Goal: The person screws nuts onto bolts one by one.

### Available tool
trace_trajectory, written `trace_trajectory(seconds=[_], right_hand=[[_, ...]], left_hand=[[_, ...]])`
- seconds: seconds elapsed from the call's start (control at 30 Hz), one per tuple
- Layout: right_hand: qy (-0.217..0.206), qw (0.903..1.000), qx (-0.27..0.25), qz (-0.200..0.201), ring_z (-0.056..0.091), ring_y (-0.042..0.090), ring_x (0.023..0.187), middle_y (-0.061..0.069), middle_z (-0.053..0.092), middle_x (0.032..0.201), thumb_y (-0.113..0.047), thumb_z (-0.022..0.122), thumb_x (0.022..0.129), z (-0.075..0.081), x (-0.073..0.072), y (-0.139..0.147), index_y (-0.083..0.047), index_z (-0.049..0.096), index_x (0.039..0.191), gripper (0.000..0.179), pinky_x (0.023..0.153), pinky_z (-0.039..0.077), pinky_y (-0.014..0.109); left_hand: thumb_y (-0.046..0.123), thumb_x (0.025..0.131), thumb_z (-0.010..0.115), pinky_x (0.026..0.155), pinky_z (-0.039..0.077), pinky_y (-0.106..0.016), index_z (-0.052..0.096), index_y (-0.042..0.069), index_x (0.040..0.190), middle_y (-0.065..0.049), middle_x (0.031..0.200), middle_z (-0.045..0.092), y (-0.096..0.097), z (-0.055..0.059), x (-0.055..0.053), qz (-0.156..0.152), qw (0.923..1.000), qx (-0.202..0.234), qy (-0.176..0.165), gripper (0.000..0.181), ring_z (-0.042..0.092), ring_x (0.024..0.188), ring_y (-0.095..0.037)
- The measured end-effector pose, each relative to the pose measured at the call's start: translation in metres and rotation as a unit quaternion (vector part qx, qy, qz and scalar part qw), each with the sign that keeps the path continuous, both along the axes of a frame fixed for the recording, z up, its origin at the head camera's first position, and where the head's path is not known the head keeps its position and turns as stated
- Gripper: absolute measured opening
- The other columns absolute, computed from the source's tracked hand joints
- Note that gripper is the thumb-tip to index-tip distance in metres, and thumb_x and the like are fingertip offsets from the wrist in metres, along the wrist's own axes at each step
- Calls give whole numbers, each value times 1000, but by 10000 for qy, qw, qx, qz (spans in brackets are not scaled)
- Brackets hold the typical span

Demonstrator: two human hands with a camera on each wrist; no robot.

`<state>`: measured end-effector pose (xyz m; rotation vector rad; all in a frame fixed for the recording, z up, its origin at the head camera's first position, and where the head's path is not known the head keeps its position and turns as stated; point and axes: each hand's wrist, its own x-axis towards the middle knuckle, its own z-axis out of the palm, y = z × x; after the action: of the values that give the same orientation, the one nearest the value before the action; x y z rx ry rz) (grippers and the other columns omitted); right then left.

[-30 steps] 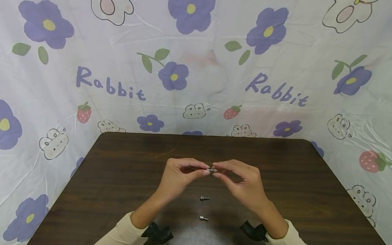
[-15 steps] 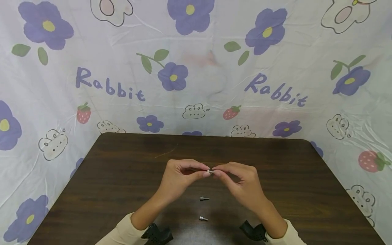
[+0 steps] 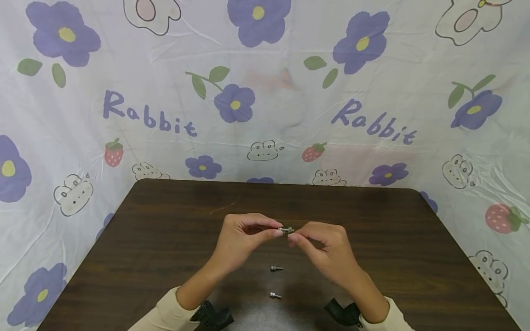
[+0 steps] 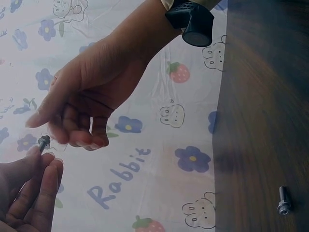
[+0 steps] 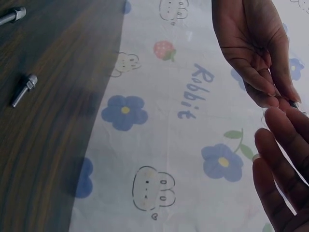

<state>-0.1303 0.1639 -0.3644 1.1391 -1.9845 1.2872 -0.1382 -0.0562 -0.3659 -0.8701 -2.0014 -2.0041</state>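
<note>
In the head view, my left hand (image 3: 240,241) pinches a small silver bolt (image 3: 286,230) between thumb and fingertips above the table. A wider ring sits near the bolt's right end; whether it is a nut or washer I cannot tell. My right hand (image 3: 327,248) is close beside that end. In the left wrist view, the right hand (image 4: 91,92) has its thumb and fingers parted near the bolt (image 4: 44,141), not gripping it. Two more bolts lie on the table toward me, the farther bolt (image 3: 276,268) and the nearer bolt (image 3: 275,295).
The dark wooden table (image 3: 165,220) spreads under both hands. Behind it hangs a white cloth (image 3: 290,119) printed with purple flowers and rabbits. A thin thread-like strand (image 3: 225,205) lies toward the table's back. Black wrist devices (image 3: 213,317) sit on both forearms.
The right fingertips, close over the bolt's right end half a second ago, have drawn back slightly, baring that end. The left hand has stayed nearly still; the two table bolts have not moved.
</note>
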Motion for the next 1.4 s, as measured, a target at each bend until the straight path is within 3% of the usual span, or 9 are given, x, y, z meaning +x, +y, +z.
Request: trace_trajectory(seconds=[0.1,0.3,0.43,0.6,0.7,0.87,1.13,1.3,1.4], right_hand=[[155,9997,-150,-148,71,12,71,-1,73,79,-15,76,93,1,0,0,-12,74,86,8,70,58,22],[381,9981,-293,-374,72,16,76,4,75,89,-29,79,90,2,-1,0,-7,72,104,27,69,59,24],[514,9980,-264,-271,72,20,80,8,76,97,-20,81,89,3,-2,-1,-3,73,113,31,72,59,26],[649,9975,-258,-106,73,21,83,9,76,97,5,85,77,4,-2,-2,-2,76,107,33,79,58,23],[691,9972,-270,-100,73,22,85,10,76,97,8,84,76,3,-2,-2,-1,76,105,32,81,58,22],[614,9976,-272,-147,72,20,81,8,76,94,-5,81,86,1,-2,-2,-3,77,103,18,77,57,21],[415,9986,-173,-274,73,16,79,3,76,89,-13,76,93,1,-2,-2,-8,78,97,6,75,59,25],[83,9996,-115,-256,72,14,75,1,75,83,-1,74,92,0,1,-3,-9,77,90,9,72,58,22],[-50,9995,-109,-287,72,14,76,3,75,86,3,74,90,0,2,-2,-8,77,95,12,72,58,22]], left_hand=[[6,85,82,63,61,-32,81,5,96,-5,90,77,0,0,0,12,10000,-23,15,11,73,76,-19],[5,85,82,62,59,-27,80,4,96,-6,89,77,1,1,1,-12,10000,18,27,10,71,74,-16],[4,85,81,63,60,-28,80,3,96,-7,89,77,1,1,0,-54,10000,49,14,10,71,74,-16],[6,85,82,65,61,-31,81,5,96,-5,90,77,1,1,1,-55,10000,36,-70,11,73,76,-18],[6,85,82,65,61,-32,81,5,96,-6,91,78,2,1,1,-71,9999,22,-81,11,73,77,-19],[6,86,81,65,61,-33,80,4,96,-6,91,78,2,0,2,-93,9999,31,-51,11,73,78,-20],[6,87,81,67,62,-37,80,3,97,-7,91,78,3,1,2,-170,9998,61,-47,10,74,78,-22],[7,87,80,67,62,-38,80,4,97,-6,91,78,3,-1,3,-175,9998,12,-98,10,75,78,-23],[7,87,80,66,62,-37,80,4,97,-6,91,78,3,-2,3,-174,9998,-1,-89,10,75,78,-22]])
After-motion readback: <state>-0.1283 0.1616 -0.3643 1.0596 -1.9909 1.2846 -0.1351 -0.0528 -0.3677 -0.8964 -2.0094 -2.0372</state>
